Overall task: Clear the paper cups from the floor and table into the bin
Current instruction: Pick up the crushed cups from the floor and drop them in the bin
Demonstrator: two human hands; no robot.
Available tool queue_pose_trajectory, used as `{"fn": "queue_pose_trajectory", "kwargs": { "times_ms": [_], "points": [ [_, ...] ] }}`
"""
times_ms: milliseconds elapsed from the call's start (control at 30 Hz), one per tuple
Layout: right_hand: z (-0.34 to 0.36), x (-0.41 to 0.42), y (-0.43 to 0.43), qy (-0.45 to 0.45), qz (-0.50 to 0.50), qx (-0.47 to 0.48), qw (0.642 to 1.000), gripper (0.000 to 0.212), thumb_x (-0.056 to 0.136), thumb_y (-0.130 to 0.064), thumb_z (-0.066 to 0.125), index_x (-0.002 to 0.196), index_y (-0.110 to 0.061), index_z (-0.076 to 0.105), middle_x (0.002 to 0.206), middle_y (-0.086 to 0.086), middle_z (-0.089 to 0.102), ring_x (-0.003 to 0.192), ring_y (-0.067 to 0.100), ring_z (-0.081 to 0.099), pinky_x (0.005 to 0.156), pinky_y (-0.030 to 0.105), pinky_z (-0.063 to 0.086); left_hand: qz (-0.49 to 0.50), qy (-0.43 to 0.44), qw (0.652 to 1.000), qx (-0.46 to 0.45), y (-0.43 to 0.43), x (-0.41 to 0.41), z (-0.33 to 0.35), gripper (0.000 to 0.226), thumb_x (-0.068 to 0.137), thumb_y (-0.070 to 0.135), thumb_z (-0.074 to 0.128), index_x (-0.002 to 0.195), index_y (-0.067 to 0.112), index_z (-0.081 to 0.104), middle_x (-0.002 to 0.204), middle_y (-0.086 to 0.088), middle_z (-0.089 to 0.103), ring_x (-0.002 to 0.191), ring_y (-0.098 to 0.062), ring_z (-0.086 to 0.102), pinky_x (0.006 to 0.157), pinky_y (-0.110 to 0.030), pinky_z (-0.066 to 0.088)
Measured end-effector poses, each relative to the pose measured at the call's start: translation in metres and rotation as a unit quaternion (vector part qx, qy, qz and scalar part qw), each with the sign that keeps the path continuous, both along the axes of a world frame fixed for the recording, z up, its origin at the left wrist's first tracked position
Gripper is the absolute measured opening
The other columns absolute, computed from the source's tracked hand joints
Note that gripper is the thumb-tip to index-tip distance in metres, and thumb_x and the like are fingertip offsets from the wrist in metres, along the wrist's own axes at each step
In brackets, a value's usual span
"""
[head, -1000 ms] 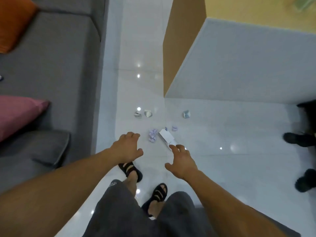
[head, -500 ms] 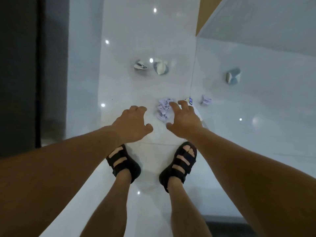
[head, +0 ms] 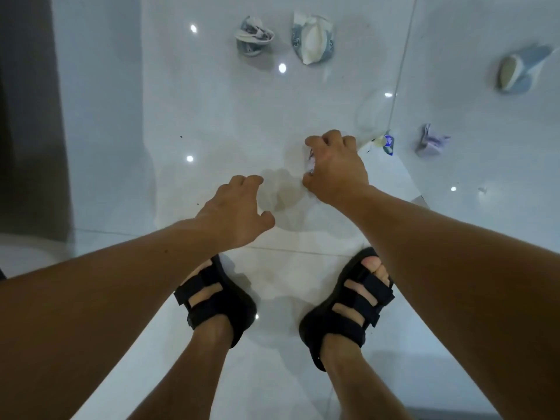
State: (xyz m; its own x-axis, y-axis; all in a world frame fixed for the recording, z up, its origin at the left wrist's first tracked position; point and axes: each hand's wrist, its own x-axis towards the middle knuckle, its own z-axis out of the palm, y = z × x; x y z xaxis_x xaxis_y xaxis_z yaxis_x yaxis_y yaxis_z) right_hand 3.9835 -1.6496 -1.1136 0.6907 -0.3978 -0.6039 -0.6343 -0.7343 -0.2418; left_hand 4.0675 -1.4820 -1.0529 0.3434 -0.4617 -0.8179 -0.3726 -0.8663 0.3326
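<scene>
under the right hand [head: 336, 165], down on the glossy tiled floor [head: 212, 101], sits the crumpled lilac cup [head: 309, 160]. the fingers and thumb curl round it, so only a sliver of paper shows on the thumb side. the left hand [head: 239, 207] hovers just beside that grip, nearer the person, its fingers loosely bent and holding nothing.

the main risk looks like a shallow hold. most of the cup is hidden, so it cannot be told how much paper sits inside the fingers. a pinch on one loose fold could tear it, or let the wad drop on the lift. the polished tile would probably let a dropped piece skid out of reach.

a flat white sheet [head: 391, 177] lies beneath the gripping wrist and runs out to its right. the fingers could catch its edge and drag it along. a blue-marked scrap [head: 387, 144] lies just beyond the knuckles and a lilac scrap [head: 430, 142] further out on the same side. both are small enough to be missed.

well ahead of the grip lie a crushed blue cup [head: 254, 36] and a wider crushed cup [head: 313, 37], with a third cup [head: 518, 69] far off to the right. the bin is out of view. cramming several cups into one hand to save trips would likely spill some. the sandals [head: 218, 298] stand close behind the grip, so a careless step could flatten or kick a scrap.
</scene>
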Motion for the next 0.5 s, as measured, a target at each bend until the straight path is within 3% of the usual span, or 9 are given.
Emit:
{"fn": "queue_pose_trajectory", "kwargs": {
  "times_ms": [133, 200, 300, 400, 467, 500],
  "points": [
    [0.040, -0.001, 0.003, -0.052, -0.124, 0.099, 0.986, 0.058, 0.082, -0.022, 0.065, 0.138, -0.020, 0.048, 0.130, 0.008, 0.046, 0.116, 0.029, 0.044, 0.093, 0.032, 0.039, 0.016, 0.015, 0.998, -0.054, -0.010, 0.000, 0.025, 0.087, 0.082, 0.044, 0.067, 0.150, 0.024, 0.017, 0.148, -0.002, 0.029, 0.132, -0.021, 0.033, 0.102, -0.035, 0.035],
    [0.072, -0.002, 0.013, -0.091, -0.200, 0.162, 0.962, 0.060, 0.080, -0.026, 0.071, 0.136, -0.021, 0.050, 0.125, 0.004, 0.049, 0.108, 0.019, 0.051, 0.091, 0.028, 0.042, 0.042, 0.021, 0.993, -0.104, -0.019, -0.001, 0.044, 0.096, 0.077, 0.043, 0.073, 0.151, 0.025, 0.013, 0.151, 0.000, 0.025, 0.134, -0.018, 0.031, 0.106, -0.034, 0.034],
    [0.118, -0.006, 0.027, -0.114, -0.253, 0.272, 0.922, 0.054, 0.081, -0.029, 0.072, 0.130, -0.018, 0.053, 0.111, -0.003, 0.059, 0.095, 0.008, 0.057, 0.088, 0.026, 0.041, 0.084, 0.051, 0.979, -0.177, -0.033, 0.001, 0.072, 0.105, 0.069, 0.025, 0.083, 0.150, 0.028, 0.015, 0.148, 0.002, 0.027, 0.131, -0.014, 0.036, 0.104, -0.028, 0.037],
    [0.147, -0.018, 0.036, -0.118, -0.287, 0.342, 0.887, 0.036, 0.089, -0.026, 0.065, 0.123, -0.024, 0.053, 0.095, -0.021, 0.061, 0.091, -0.003, 0.060, 0.089, 0.021, 0.046, 0.115, 0.144, 0.963, -0.196, -0.036, 0.000, 0.090, 0.090, 0.073, 0.005, 0.079, 0.145, 0.025, 0.028, 0.143, 0.000, 0.034, 0.125, -0.017, 0.047, 0.096, -0.021, 0.046],
    [0.156, -0.027, 0.039, -0.103, -0.334, 0.398, 0.848, 0.041, 0.092, -0.031, 0.064, 0.129, -0.027, 0.049, 0.110, -0.017, 0.060, 0.100, -0.001, 0.060, 0.078, 0.013, 0.049, 0.151, 0.203, 0.948, -0.195, -0.033, -0.001, 0.096, 0.074, 0.080, -0.003, 0.071, 0.139, 0.026, 0.038, 0.133, -0.002, 0.041, 0.115, -0.021, 0.054, 0.088, -0.024, 0.054],
    [0.157, -0.032, 0.041, -0.095, -0.345, 0.414, 0.837, 0.048, 0.092, -0.033, 0.064, 0.136, -0.026, 0.047, 0.120, -0.014, 0.058, 0.106, 0.001, 0.059, 0.078, 0.014, 0.049, 0.129, 0.182, 0.957, -0.187, -0.030, -0.002, 0.098, 0.070, 0.081, 0.000, 0.070, 0.138, 0.026, 0.039, 0.127, 0.000, 0.044, 0.110, -0.019, 0.055, 0.085, -0.019, 0.052]
  ]
}}
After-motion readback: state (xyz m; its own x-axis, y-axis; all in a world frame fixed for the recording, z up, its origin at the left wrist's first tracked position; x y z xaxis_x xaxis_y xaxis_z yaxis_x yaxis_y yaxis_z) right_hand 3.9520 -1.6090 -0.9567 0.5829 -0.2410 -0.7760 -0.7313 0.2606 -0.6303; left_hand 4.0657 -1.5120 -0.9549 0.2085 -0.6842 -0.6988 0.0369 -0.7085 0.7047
